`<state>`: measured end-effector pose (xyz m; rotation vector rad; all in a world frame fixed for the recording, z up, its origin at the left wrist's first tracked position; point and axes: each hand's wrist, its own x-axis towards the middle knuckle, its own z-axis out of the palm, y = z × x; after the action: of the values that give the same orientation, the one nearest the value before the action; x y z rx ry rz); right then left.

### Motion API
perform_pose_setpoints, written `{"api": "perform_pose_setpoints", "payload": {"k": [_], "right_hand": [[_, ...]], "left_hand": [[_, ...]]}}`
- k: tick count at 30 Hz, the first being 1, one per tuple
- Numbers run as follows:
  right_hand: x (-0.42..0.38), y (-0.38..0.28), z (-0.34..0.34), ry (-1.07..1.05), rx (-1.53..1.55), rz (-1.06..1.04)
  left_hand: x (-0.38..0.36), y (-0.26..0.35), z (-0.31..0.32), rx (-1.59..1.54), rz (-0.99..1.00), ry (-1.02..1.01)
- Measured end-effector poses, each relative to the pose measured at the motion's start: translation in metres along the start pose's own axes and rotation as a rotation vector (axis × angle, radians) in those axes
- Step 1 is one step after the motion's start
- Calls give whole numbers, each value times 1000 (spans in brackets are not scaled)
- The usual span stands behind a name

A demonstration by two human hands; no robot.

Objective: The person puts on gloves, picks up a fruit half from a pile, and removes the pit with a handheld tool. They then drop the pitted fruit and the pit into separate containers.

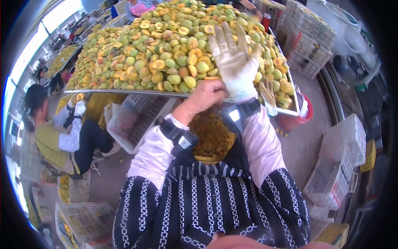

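My left hand (206, 96), bare, is closed at the wrist of my right hand, its fingertips pinching the cuff of a glove (238, 89). My right hand (233, 56) wears this whitish, brown-stained glove, fingers stretched and spread, palm towards me. It is held up in front of a big heap of apricots (166, 58), many of them halved with orange flesh showing. A second stained glove (268, 94) lies at the right front edge of the heap. Below my hands, between my legs, a container of orange-brown fruit pieces (211, 139) is partly hidden.
The metal table edge (124, 91) runs in front of me. White crates (143, 114) stand left below it. Stacked crates (306, 39), a red bucket (296, 116) and more crates (338, 166) are on the right. A seated person (62, 133) handles fruit at left.
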<state>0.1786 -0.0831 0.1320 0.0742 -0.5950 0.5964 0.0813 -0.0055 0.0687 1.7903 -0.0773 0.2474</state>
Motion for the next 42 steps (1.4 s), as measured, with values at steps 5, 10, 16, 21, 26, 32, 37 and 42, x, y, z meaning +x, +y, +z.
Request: {"api": "perform_pose_setpoints", "payload": {"k": [5, 10, 16, 21, 26, 32, 37, 42], "right_hand": [[6, -1, 15, 73, -44, -46], [17, -9, 22, 100, -126, -26], [34, -9, 23, -129, -915, -98], [15, -12, 55, -153, -721, 111], [-8, -5, 54, -346, -1021, 8], [-40, 6, 57, -562, -1351, 205], [-57, -1, 72, -527, -1411, 258], [-62, -18, 33, -264, -1011, 287]], "left_hand": [[7, 10, -3, 153, 126, -27], [9, 26, -4, 509, 391, -130], [17, 16, -2, 485, 543, -124], [1, 27, 0, 366, 486, 197], [-14, 67, -26, -71, 297, 347], [-29, 58, -26, -154, 103, 46], [-45, 38, 5, -190, 45, 86], [-30, 32, 22, 231, 214, 277]]}}
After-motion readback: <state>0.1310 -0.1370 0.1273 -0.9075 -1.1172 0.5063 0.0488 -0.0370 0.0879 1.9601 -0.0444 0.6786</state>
